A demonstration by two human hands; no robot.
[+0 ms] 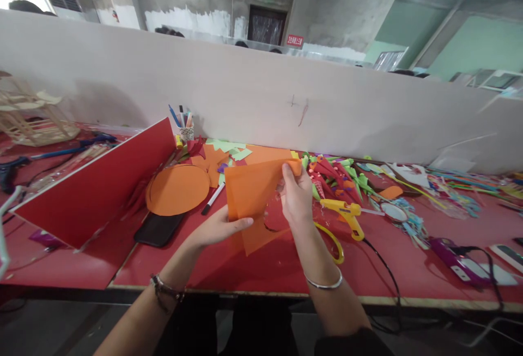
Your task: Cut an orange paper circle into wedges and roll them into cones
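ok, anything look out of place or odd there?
Mainly the yellow glue gun: it lies on its side, nozzle pointing toward the right hand, which holds the orange sheet. The orange disc also partly overlaps a black phone-like slab, and stray scribbles mark the white partition.

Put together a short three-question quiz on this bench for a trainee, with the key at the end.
1. True or false: the left hand and the right hand both hold the orange sheet.

2. Which lies between the orange disc and the orange sheet?
A) pen cup
B) marker
C) bracelet

3. Fill in the colour: the body of the glue gun is ____.

Key: 1. True. 2. B. 3. Yellow.
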